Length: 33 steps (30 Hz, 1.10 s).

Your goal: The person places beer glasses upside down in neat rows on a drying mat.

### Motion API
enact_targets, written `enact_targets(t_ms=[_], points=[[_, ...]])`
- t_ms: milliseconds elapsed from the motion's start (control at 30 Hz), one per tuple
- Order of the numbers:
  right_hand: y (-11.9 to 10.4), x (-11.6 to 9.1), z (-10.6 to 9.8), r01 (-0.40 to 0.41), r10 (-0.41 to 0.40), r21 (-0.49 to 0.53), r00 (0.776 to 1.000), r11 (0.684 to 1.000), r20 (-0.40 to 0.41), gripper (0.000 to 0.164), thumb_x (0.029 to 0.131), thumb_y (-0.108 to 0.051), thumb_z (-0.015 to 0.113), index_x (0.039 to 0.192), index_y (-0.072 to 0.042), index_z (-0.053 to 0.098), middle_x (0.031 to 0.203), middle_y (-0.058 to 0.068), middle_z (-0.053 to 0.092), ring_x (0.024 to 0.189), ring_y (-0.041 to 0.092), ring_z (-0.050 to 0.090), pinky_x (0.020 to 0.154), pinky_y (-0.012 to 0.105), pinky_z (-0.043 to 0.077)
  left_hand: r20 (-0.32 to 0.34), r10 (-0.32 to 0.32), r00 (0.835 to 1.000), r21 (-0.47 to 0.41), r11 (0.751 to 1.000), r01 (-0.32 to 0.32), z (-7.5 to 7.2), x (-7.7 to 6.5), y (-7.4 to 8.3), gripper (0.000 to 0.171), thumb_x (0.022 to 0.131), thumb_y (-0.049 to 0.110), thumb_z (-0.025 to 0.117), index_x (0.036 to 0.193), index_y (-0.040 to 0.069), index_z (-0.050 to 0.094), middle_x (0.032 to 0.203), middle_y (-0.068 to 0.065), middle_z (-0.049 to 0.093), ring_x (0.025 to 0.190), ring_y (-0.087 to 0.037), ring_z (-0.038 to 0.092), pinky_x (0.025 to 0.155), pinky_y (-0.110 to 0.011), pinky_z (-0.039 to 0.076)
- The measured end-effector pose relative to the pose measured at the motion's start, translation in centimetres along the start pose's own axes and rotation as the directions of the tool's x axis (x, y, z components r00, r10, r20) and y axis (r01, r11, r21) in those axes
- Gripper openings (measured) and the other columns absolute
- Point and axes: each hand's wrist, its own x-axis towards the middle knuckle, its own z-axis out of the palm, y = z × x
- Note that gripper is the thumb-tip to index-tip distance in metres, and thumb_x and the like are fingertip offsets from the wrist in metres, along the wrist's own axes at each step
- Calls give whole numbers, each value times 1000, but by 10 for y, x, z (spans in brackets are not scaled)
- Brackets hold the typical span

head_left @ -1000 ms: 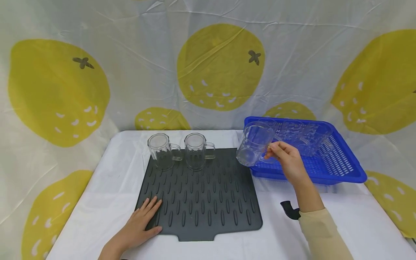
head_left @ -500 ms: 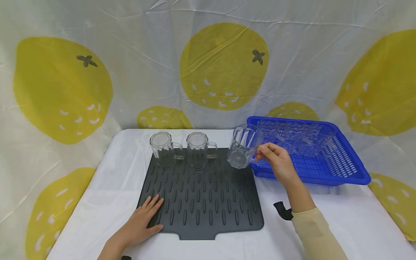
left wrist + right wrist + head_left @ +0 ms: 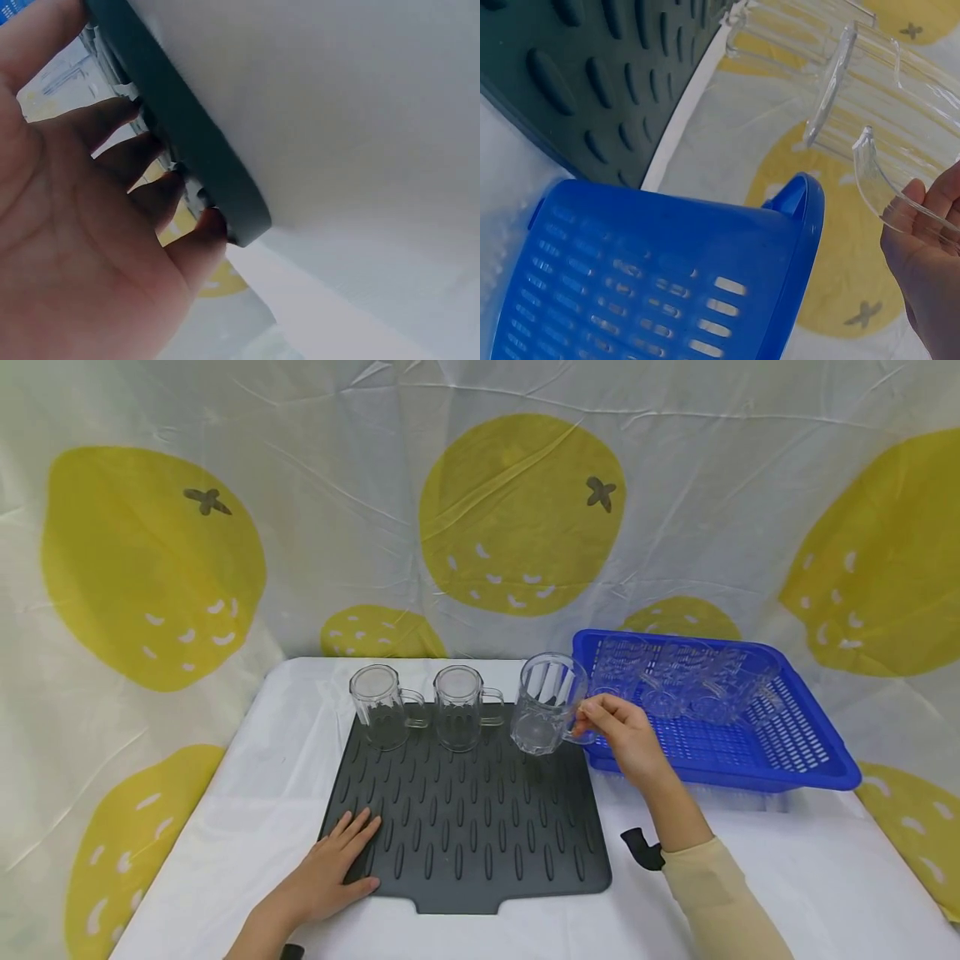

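My right hand point(image 3: 628, 739) pinches the handle of a clear glass mug point(image 3: 551, 693), holding it over the back right corner of the black ridged drying mat point(image 3: 465, 827). This mug is rim up and leans slightly; in the right wrist view its handle point(image 3: 871, 176) runs between thumb and fingers. Two more glass mugs, one on the left point(image 3: 380, 714) and one in the middle point(image 3: 459, 714), stand along the mat's back edge, handles to the right, seemingly upside down. My left hand point(image 3: 322, 868) rests with spread fingers on the mat's left front edge; its fingertips point(image 3: 214, 221) touch the mat.
A blue perforated basket point(image 3: 750, 768) stands right of the mat, with several glass mugs point(image 3: 667, 681) lying inside. Its near left corner is close beneath my right hand. A white cloth point(image 3: 247, 777) covers the table, and a lemon-print curtain point(image 3: 337, 527) hangs behind.
The held mug has moved left, from over the basket's edge to over the mat's back right, and become more upright. My left hand stays on the mat.
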Motion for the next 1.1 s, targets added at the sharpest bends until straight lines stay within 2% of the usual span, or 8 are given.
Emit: enact_targets(t_ms=[233,333,433,600,700,833,933,1100], points=[[1,0,5,-7,7,-7,1000,1000,27,23,104,-11,47,88,-6,62,79,-2,63,78,11,62,82,23,51,-1,-31,1000,168,985,31,-13,8,17,74,84,38,75,144,5,47,151,-17,40,140,-43,29,101,-67,30],[2,-1,8,-8,9,-21,999,1000,39,23,104,-11,47,89,-3,62,79,-1,63,78,11,62,82,24,51,-69,6,998,249,969,11,-23,17,32,64,85,35,74,135,0,56,140,-19,52,132,-44,41,99,-66,34],[2,-1,12,-4,5,-18,999,1000,53,24,104,-10,47,89,1,60,79,-1,63,78,12,62,82,24,52,-186,65,980,275,961,-12,-28,32,49,53,88,32,72,128,0,61,129,-18,60,124,-41,52,98,-60,41],[2,-1,16,2,-2,-13,998,1000,66,24,104,-10,47,90,6,58,79,-1,63,78,12,63,82,25,53,-286,96,953,63,995,-81,-31,64,78,45,94,27,66,133,5,59,125,-12,64,115,-32,60,91,-51,49],[2,-2,17,5,-4,-16,998,1000,69,24,104,-9,47,90,8,57,79,-1,63,78,12,63,82,25,53,-255,87,963,-134,983,-125,-31,81,92,45,97,28,62,138,9,55,127,-9,63,117,-29,59,90,-50,49],[3,-3,19,12,-11,-14,997,1000,78,23,103,-8,47,90,6,58,79,-1,63,78,12,63,81,26,53,-189,89,978,-353,923,-153,-28,102,105,46,101,33,55,142,13,50,124,-7,64,115,-26,60,90,-49,50],[4,-2,19,22,-21,-1,996,1000,89,21,104,-8,46,90,1,60,79,-1,63,78,13,63,80,27,53,-150,85,985,-460,876,-146,-24,117,110,47,103,37,49,143,11,48,120,-6,65,111,-26,61,91,-49,49],[3,-2,21,33,-35,19,994,999,100,22,104,-8,46,89,-4,61,78,-1,63,77,14,63,79,28,53,-21,45,999,-612,789,-49,-19,142,117,54,106,43,37,143,5,47,117,-11,68,105,-26,65,97,-51,45]])
